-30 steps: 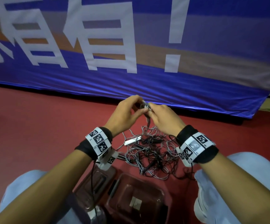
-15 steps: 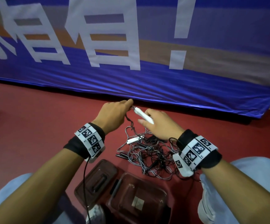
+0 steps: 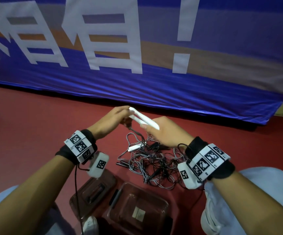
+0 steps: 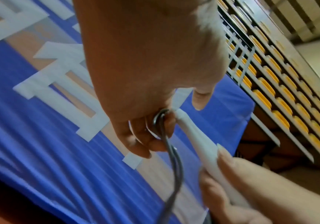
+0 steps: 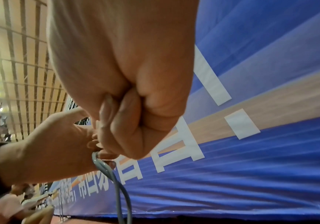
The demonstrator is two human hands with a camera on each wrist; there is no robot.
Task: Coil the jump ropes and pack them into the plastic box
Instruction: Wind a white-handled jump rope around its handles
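Observation:
Two white jump rope handles (image 3: 144,118) lie side by side between my hands, above the floor. My right hand (image 3: 147,128) grips their near ends, its fingers curled round them (image 4: 232,166). At the far ends my left hand (image 3: 126,114) pinches the grey cord (image 4: 161,121) where it loops out of the handles. That cord (image 5: 113,174) hangs down to a tangled pile of ropes (image 3: 154,161) with black and white handles on the red floor. The clear plastic box (image 3: 164,202) stands open below the pile.
The box's lid (image 3: 93,190) lies left of the box, by my knees. A blue banner (image 3: 137,48) with white characters hangs along the floor just beyond my hands. Rows of yellow seats (image 4: 270,84) stand behind it. Red floor spreads to the left.
My hands have drawn slightly apart. The white handles, bunched between the fingertips a second ago, now lie stretched out side by side across my right hand.

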